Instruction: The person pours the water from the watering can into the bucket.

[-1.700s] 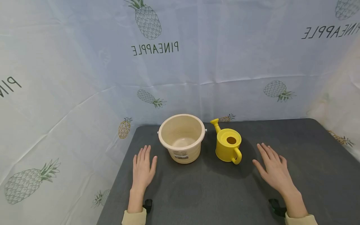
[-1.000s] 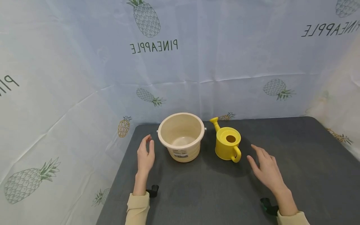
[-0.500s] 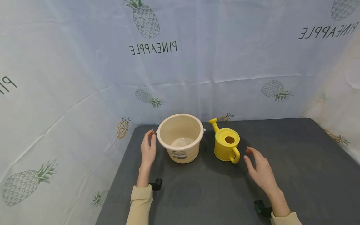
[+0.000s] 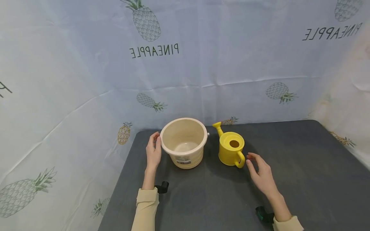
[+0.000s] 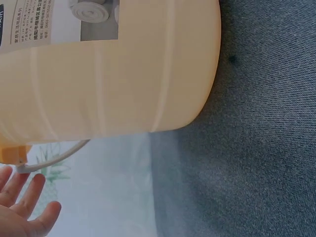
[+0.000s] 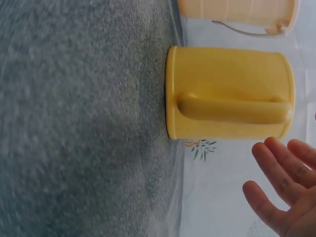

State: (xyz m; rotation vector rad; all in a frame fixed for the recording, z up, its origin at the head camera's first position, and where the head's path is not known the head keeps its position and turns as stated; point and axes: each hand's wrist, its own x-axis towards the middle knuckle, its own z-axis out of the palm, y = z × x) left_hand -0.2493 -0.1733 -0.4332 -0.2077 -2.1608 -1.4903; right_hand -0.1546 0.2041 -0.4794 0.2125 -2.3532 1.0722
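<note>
The person's left hand [image 4: 154, 152], lying flat on the dark grey fabric-textured tabletop [image 4: 202, 199] in the earliest picture, has lifted and come up to the side of the round cream plastic bucket [image 4: 197, 156]. The right hand [image 4: 262, 175] has likewise risen and moved inward, and is now just beside the curved handle [image 6: 232, 111] of the bright yellow cylindrical watering can [image 4: 228, 152]. Each hand is thus at a vessel, but neither has a grip; the work seems at its very start. Bucket and can stand upright and apart towards the back of the table, the bucket on the left.

The left fingers are spread and slightly bent near the bucket's thin grey bail [image 5: 60, 158]; whether they touch it or the rim cannot be told. The right fingers are also parted and gently bent, pinching nothing.

The bucket's printed label [image 5: 64, 29] shows sideways in the left wrist view: 家居生活用品系列 is legible, with address and phone lines too small to read fully and a dark logo cut off. PINEAPPLE appears mirrored on the white hanging cloth [image 4: 231, 51]. No lettering is visible on the can.
</note>
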